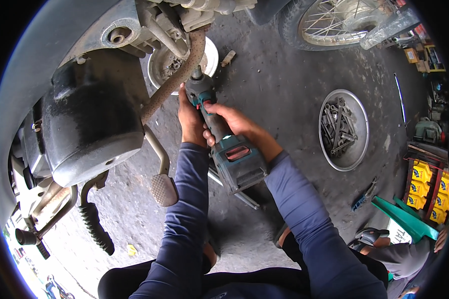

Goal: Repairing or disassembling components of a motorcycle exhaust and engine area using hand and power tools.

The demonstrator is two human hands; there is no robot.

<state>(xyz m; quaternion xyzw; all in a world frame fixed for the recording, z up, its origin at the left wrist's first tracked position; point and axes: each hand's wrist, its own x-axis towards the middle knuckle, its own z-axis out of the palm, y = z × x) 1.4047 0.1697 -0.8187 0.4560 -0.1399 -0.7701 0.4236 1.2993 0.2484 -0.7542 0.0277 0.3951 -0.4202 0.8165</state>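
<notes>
A teal and black cordless impact wrench points away from me, its socket end beside a rusty exhaust pipe under a motorcycle. Around its handle wraps my right hand, thumb near the red switch by the trigger. My left hand supports the left side of the tool; most of its fingers are hidden behind the body. The large battery faces me. Just left of my forearm hangs a metal foot pedal, and a black rubber footpeg sits lower left.
A metal bowl of small parts stands beyond the pipe. On the right lies a bowl of wrenches and sockets. A spoked wheel is at the top. Lower right are a green stand, yellow packages and another person's leg.
</notes>
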